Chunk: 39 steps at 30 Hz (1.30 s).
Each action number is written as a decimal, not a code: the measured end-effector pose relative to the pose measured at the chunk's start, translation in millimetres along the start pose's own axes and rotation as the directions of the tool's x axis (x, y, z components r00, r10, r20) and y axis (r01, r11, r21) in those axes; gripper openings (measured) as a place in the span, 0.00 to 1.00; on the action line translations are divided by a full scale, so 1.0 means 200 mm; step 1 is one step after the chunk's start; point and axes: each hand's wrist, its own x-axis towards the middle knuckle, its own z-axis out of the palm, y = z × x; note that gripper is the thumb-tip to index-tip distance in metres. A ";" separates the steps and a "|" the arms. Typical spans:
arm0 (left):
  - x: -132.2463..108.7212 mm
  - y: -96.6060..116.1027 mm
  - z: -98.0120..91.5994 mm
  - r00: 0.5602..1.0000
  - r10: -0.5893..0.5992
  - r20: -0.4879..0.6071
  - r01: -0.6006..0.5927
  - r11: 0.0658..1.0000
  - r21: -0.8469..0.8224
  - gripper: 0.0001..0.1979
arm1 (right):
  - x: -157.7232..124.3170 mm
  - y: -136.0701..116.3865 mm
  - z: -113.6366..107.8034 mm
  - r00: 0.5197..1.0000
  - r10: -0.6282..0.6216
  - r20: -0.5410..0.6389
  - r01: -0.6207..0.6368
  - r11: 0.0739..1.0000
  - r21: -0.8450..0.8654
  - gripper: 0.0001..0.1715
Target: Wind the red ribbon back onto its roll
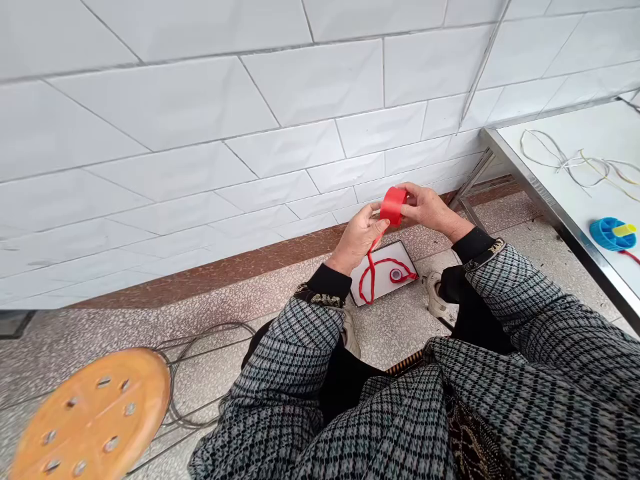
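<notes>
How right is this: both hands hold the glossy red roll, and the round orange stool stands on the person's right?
Wrong side: the head view shows the round orange stool on the person's left. The left hand and right hand do hold the glossy red roll.

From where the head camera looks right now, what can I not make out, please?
In the head view:
Red ribbon roll: left hand and right hand cover parts.
Orange stool: bottom edge cuts it off; its top hides any legs.
Red cord by blue spool: right edge cuts it off.
</notes>
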 end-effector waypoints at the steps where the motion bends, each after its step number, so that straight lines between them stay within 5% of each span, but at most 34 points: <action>1: 0.01 0.00 0.02 0.998 0.007 -0.070 -0.008 1.000 -0.002 0.30 | 0.01 0.01 0.00 0.998 -0.004 -0.064 0.000 0.998 -0.060 0.19; 6: 0.02 -0.01 0.08 0.948 -0.001 -0.319 0.011 0.999 0.030 0.17 | 0.07 0.06 -0.03 0.974 -0.028 -0.223 -0.022 0.976 -0.219 0.19; 11: -0.01 0.01 0.07 0.978 -0.033 -0.207 0.015 0.996 -0.085 0.19 | 0.08 0.09 -0.06 0.962 -0.072 -0.262 0.000 0.964 -0.265 0.21; 23: -0.01 0.03 0.06 0.985 0.034 -0.168 -0.078 0.960 -0.268 0.22 | 0.07 0.02 0.00 0.970 0.243 -0.033 -0.229 0.945 0.235 0.13; 29: -0.01 -0.01 0.10 0.989 0.016 -0.150 -0.044 0.983 -0.180 0.22 | 0.05 0.02 0.05 0.927 0.375 0.017 -0.351 0.848 0.398 0.08; 39: 0.04 -0.09 0.12 0.963 0.146 -0.226 -0.180 0.974 -0.135 0.22 | 0.02 -0.01 0.09 0.870 0.470 0.150 -0.457 0.653 0.603 0.10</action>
